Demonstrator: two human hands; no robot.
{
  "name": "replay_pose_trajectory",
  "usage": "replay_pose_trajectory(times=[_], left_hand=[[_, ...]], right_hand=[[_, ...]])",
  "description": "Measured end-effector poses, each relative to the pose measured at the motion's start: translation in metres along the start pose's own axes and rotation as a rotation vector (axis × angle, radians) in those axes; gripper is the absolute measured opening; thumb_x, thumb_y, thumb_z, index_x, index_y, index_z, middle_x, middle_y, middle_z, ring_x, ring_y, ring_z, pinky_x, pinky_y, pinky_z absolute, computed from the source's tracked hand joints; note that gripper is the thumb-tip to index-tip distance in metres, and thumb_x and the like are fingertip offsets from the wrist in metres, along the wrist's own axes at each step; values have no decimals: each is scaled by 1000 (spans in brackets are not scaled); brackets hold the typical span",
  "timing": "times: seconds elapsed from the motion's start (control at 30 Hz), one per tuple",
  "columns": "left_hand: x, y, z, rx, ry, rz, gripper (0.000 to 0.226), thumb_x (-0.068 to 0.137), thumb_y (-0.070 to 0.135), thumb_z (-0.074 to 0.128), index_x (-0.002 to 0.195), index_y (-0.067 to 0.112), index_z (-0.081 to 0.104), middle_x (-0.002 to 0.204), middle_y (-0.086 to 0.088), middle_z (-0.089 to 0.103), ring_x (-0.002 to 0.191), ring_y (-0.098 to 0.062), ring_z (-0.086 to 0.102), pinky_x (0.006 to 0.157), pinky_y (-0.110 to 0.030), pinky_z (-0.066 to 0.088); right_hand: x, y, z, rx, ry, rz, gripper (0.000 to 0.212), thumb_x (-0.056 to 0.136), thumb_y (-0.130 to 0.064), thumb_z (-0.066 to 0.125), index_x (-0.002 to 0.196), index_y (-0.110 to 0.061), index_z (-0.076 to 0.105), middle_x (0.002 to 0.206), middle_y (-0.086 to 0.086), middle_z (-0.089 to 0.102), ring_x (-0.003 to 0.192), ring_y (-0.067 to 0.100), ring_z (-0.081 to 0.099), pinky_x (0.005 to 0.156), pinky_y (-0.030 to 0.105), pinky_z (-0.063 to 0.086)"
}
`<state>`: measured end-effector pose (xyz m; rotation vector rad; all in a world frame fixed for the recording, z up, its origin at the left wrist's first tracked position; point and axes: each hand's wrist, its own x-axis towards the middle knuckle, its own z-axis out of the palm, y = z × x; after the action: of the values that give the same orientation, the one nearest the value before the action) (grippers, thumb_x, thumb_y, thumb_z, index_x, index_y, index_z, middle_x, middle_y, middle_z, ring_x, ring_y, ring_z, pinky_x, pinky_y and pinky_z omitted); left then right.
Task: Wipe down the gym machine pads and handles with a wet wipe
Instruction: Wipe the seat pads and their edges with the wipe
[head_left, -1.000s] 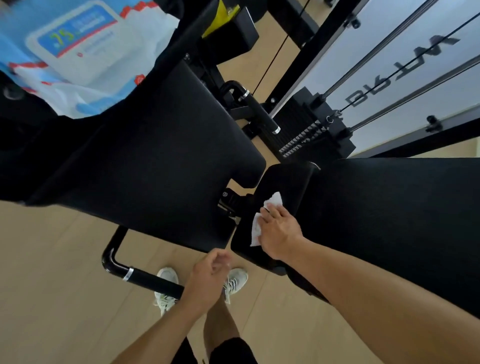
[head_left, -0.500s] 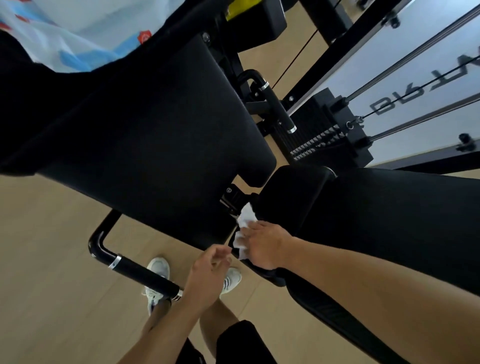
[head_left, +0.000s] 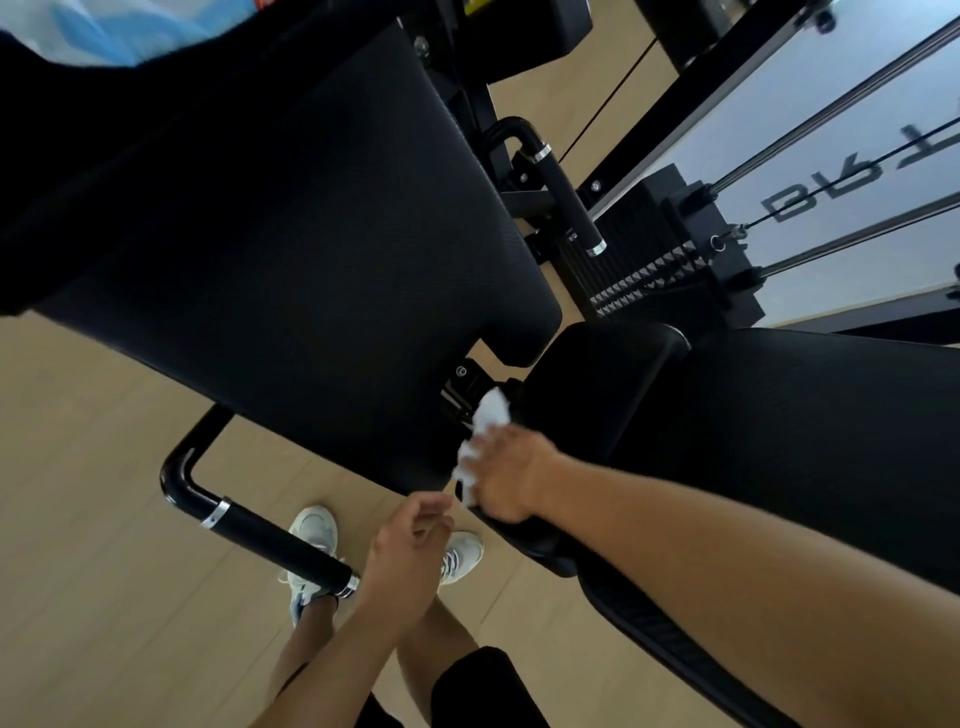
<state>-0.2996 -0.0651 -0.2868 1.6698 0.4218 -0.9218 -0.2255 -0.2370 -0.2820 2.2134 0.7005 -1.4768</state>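
Faintly, mirrored lettering (head_left: 852, 176) beyond weight stack (head_left: 654, 270)

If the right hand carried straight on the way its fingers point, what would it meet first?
Probably the large black back pad. The right hand, holding the wet wipe at the small pad's edge, points across the hinge gap; depth is unclear.

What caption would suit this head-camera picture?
Right hand wipes the small black pad's edge with a white wet wipe; left hand hovers nearby.
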Motion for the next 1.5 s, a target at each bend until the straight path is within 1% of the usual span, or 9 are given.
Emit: replay_pose_trajectory(times=[0.13,0.3,0.43,0.73,0.9,1.0,1.17,1.27,1.5], left_hand=[[-2,8,0,40,-43,29,20,98,20,62,100,40,67,98,31,69,98,8,64,86,-24,52],[-1,15,7,38,-74,77,21,99,21,62,101,42,67,100,34,67,103,6,63,90,-25,52],[0,24,19,13,-96,130,22,97,19,65,101,41,68,101,28,70,103,5,65,96,-25,49],[-20,37,4,126,-64,138,21,96,19,65,98,39,67,100,23,70,97,13,61,83,-14,48],[-48,49,-25,125,-81,63,27,93,7,61,96,33,70,98,15,73,98,-1,66,86,-24,52],[-72,66,-37,100,-94,46,26,94,10,63,94,35,71,98,16,73,97,0,67,76,-15,47],[-98,103,-61,41,-86,62,21,95,16,65,106,32,69,107,16,72,105,0,64,81,-13,44],[-112,135,-68,-69,-185,81,26,97,33,65,123,34,59,119,18,64,109,3,59,82,-17,44],[-133,190,-71,54,-433,211,58,72,73,66,99,23,74,96,-4,74,82,-17,67,76,-34,51]], right_hand=[[-29,5,0,-4,-51,-108,54,107,-45,25,160,-35,20,170,-2,13,156,28,11,123,50,21],[-37,134,-2,200,-44,547,64,101,-43,34,161,-32,15,170,14,4,156,38,1,124,59,5],[-22,165,1,287,-44,695,64,103,-41,31,163,-26,15,171,11,3,157,35,0,126,54,2],[-29,11,9,146,18,84,56,105,-42,30,160,-27,25,167,1,20,154,31,15,125,46,15],[-87,-7,17,152,76,23,55,106,-45,31,158,-26,28,166,4,25,153,29,18,124,46,17],[-118,-23,15,181,103,111,47,102,-33,44,148,-20,45,143,5,54,136,28,46,109,44,43],[-167,-53,-10,1307,457,299,25,109,-29,43,109,-14,63,92,4,66,84,23,64,73,42,53],[-205,-67,-36,2178,726,216,37,109,-35,47,110,-7,70,98,8,76,91,24,73,85,42,59],[-247,-79,-68,2444,1060,267,24,101,-25,63,115,-6,66,109,13,76,104,30,73,90,44,61]])
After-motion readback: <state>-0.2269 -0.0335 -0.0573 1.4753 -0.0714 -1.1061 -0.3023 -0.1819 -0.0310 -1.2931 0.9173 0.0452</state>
